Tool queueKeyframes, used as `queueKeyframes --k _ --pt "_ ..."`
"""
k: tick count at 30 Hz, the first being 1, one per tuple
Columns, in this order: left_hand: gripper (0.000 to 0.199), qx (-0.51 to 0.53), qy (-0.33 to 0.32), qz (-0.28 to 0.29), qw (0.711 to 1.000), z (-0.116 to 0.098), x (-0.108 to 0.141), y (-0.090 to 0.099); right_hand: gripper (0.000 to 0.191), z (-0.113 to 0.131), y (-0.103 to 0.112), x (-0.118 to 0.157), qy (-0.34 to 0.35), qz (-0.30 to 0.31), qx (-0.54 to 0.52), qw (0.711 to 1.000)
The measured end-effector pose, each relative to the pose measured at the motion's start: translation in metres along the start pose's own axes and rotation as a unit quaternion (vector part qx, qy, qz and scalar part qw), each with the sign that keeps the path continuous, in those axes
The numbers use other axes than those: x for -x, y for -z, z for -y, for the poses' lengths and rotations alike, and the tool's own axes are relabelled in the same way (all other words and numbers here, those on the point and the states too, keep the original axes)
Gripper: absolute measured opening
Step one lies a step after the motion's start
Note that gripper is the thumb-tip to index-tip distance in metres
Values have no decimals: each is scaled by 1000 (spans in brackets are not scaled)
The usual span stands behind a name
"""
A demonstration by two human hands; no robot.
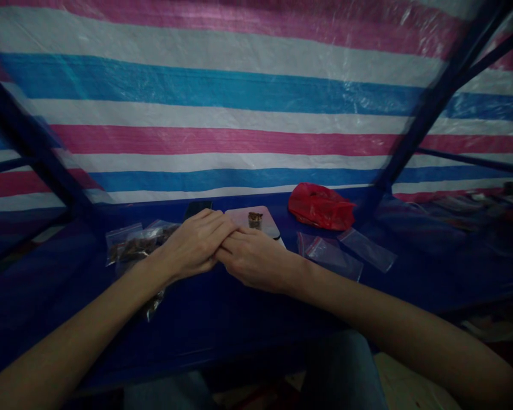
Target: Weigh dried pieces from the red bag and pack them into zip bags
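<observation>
My left hand (199, 239) and my right hand (256, 256) meet above the blue tabletop, their fingers closed and overlapping. What lies between or under the fingers, if anything, is hidden. Just behind them is a pale, flat device like a small kitchen scale (236, 215), partly covered by my right hand. On it stands a small clear cup (255, 223) filled with brown dried pieces. Several clear zip bags with brown contents (137, 246) lie beside my left wrist. Flat clear zip bags (331, 256) are to the right, beyond my right forearm.
A crumpled red plastic bag (320, 206) sits at the back right of the blue table (222, 324). A dark flat object (199, 207) lies behind my left hand. Blue metal posts (419, 122) frame both sides. Striped plastic sheeting (239, 142) hangs behind.
</observation>
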State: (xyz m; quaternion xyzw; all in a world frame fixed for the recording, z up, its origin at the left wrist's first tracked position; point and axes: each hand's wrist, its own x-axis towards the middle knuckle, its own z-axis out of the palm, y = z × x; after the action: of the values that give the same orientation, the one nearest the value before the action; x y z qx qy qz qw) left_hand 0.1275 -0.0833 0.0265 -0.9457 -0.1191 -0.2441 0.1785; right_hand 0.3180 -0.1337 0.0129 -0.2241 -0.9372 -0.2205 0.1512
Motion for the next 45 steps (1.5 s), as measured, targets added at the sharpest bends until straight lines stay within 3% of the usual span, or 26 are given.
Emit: queueKeyframes --k 3,6,8,10,12,15,17,20,24,28,34,39,45 --pt "21 35 -7 -5 999 -5 -1 -5 22 -2 -3 2 25 -2 -50 998" --pt "19 29 43 -47 998 6 4 -8 25 -18 2 7 19 -92 -137 986" --pt "15 -4 87 -74 993 20 11 -8 26 -37 8 13 -34 -181 -187 965" --pt "15 -26 117 -94 988 35 18 -9 21 -59 11 21 -113 -225 -221 942" --pt "17 -23 138 -88 986 47 25 -11 17 -81 8 31 -182 -184 -254 932" --pt "16 2 186 -61 981 56 31 -19 54 -104 -7 44 -257 -62 -337 904" --pt "18 26 219 -48 974 55 31 -25 56 -110 -19 50 -280 -12 -361 889" --pt "20 54 238 -40 969 47 26 -32 40 -107 -28 48 -283 -31 -382 879" --pt "9 74 242 -54 966 31 13 -38 31 -93 -22 33 -287 -94 -436 848" --pt "2 92 259 -78 958 24 5 -41 39 -77 -15 17 -281 -138 -487 816" --pt "15 116 294 -92 944 24 5 -43 43 -60 -19 11 -284 -144 -462 827" --pt "11 129 315 -81 937 19 1 -40 63 -54 -31 9 -298 -185 -512 784" --pt "13 130 332 -71 932 17 -1 -39 39 -52 -30 8 -298 -216 -452 813"
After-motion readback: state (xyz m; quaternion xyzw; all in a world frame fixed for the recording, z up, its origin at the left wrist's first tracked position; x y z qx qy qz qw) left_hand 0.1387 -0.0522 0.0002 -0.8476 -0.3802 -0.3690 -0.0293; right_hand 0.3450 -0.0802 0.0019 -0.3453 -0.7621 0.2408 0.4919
